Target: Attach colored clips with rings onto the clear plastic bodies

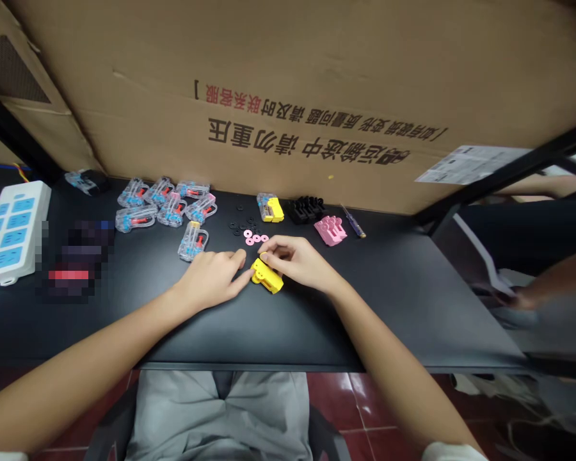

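Note:
A small yellow plastic part [267,275] lies on the black table [393,301] between my two hands. My left hand [214,277] rests on the table at its left, fingers curled, thumb and forefinger touching the part's left end. My right hand [295,259] pinches the part's top from the right, fingers bent together. Just behind the hands lie several pink washers [255,237] and several small black rings [240,225].
Several clear blue-and-red assemblies [166,203] lie at the back left, one [192,241] nearer my left hand. A yellow-and-clear unit [271,208], black parts [306,209], a pink part [331,230] and a screwdriver [354,222] lie behind. A white power strip [10,230] sits far left. Cardboard [288,83] walls the back. Another person's arm [552,278] is at right.

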Action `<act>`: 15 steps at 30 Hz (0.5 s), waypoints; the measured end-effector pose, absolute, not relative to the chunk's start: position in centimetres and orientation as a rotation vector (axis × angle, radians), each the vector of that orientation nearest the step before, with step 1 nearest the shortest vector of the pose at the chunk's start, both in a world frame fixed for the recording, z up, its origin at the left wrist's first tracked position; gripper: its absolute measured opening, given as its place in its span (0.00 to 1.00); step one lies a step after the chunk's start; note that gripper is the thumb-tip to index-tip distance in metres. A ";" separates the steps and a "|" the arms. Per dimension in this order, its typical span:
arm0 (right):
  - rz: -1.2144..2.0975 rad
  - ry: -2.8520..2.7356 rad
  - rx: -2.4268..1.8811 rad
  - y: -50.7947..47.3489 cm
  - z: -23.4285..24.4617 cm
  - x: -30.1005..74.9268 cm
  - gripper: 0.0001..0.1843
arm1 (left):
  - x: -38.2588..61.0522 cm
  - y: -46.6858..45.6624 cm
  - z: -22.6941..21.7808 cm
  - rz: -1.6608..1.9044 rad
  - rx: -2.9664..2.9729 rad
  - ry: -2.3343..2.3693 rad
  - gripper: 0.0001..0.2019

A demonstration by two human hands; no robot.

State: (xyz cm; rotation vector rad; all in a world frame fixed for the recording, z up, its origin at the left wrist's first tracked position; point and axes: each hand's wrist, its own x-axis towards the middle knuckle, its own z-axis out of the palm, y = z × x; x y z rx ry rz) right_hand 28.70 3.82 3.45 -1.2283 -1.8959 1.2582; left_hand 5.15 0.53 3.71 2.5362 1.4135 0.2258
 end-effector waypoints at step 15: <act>1.706 -1.824 -1.075 3.8 4.8 29.7 0.24 | 5.3 -0.5 3.3 0.318 2.751 0.642 0.21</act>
